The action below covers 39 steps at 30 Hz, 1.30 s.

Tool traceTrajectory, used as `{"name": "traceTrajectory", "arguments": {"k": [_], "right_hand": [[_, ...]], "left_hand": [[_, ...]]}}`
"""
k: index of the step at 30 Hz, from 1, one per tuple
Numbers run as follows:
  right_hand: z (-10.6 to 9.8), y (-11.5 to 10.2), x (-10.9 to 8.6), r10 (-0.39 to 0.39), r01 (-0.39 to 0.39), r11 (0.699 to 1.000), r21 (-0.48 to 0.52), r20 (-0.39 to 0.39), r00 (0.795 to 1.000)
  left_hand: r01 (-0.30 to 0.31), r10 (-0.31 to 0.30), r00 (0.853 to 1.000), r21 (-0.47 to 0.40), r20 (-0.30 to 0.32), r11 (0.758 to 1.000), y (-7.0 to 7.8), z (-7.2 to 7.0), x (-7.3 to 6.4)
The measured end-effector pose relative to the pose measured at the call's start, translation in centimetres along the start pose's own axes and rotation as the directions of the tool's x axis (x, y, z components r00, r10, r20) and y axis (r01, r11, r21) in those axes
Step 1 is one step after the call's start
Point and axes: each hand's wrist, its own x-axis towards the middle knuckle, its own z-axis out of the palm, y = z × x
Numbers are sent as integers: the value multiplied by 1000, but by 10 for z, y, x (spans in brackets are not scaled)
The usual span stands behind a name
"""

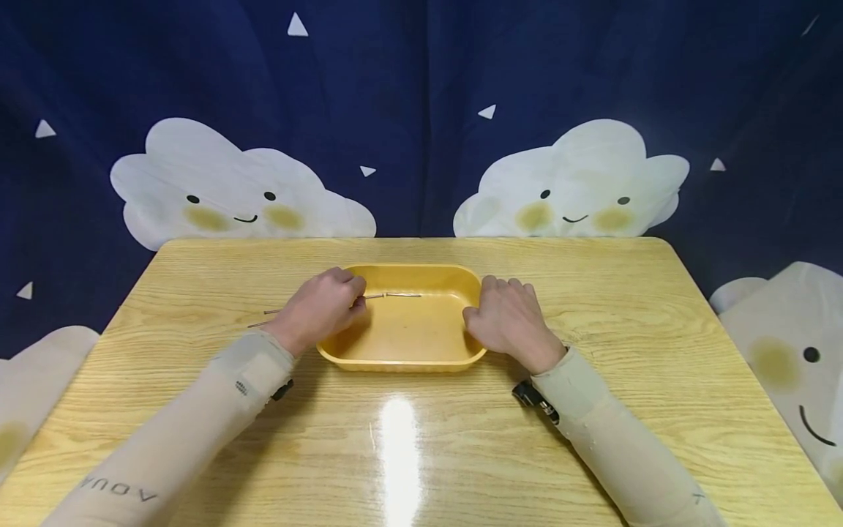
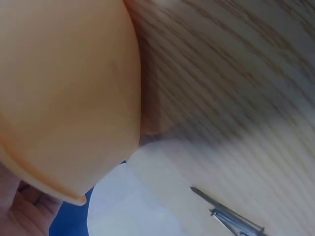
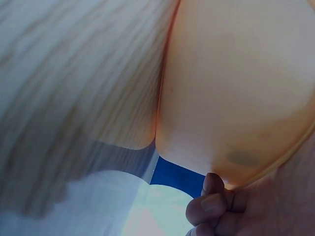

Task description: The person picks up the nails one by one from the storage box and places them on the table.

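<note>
A yellow plastic tub (image 1: 403,366) with rounded corners sits on the table between my two hands. Its left end is gripped by my left hand (image 1: 323,307), with the thumb on the inner side of the rim. At the opposite end my right hand (image 1: 507,318) holds the rim, thumb inside and fingers outside. Inside the tub, thin metal nails (image 1: 403,295) lie along the far side, partly hidden by the left hand. The left wrist view shows the tub's outer wall (image 2: 74,98) and fingers under its rim. Curled fingers (image 3: 211,201) show beside the wall in the right wrist view.
More nails (image 2: 231,216) lie on the wooden table (image 1: 593,293), just left of the tub and partly behind my left wrist. Beyond the table's far edge hangs a dark blue curtain (image 1: 421,110) with white clouds printed on it.
</note>
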Motion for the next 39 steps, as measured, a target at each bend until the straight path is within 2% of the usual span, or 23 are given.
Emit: {"name": "traceTrajectory", "arguments": {"k": [6, 11, 14, 20, 25, 29, 34, 39], "right_hand": [[0, 0, 0, -2, 2, 1000, -4, -13, 1000], [0, -1, 0, -2, 2, 1000, -2, -12, 1000], [0, -1, -1, -4, 4, 1000, -8, -12, 1000], [1, 0, -1, -4, 4, 1000, -5, -20, 1000], [1, 0, 0, -11, 11, 1000, 9, -16, 1000], [0, -1, 0, -7, 7, 1000, 0, -7, 1000], [-1, -1, 0, 7, -7, 1000, -7, -7, 1000], [0, 0, 0, -1, 1, 1000, -8, -7, 1000]], "left_hand": [[-17, 16, 1000, 33, 26, 999, 0, 6, 3], [5, -4, 998, -5, 66, 1000, -3, 10, 5], [18, -19, 995, 5, 99, 1000, -3, 11, 7], [43, -57, 985, 91, 160, 995, -1, 14, 12], [-23, -10, 988, 215, 152, 976, 0, 19, 11], [-53, 13, 990, 285, 142, 957, 2, 23, 10], [-55, 6, 988, 318, 151, 947, 4, 23, 10], [-38, -19, 985, 319, 174, 947, 5, 24, 10]]}}
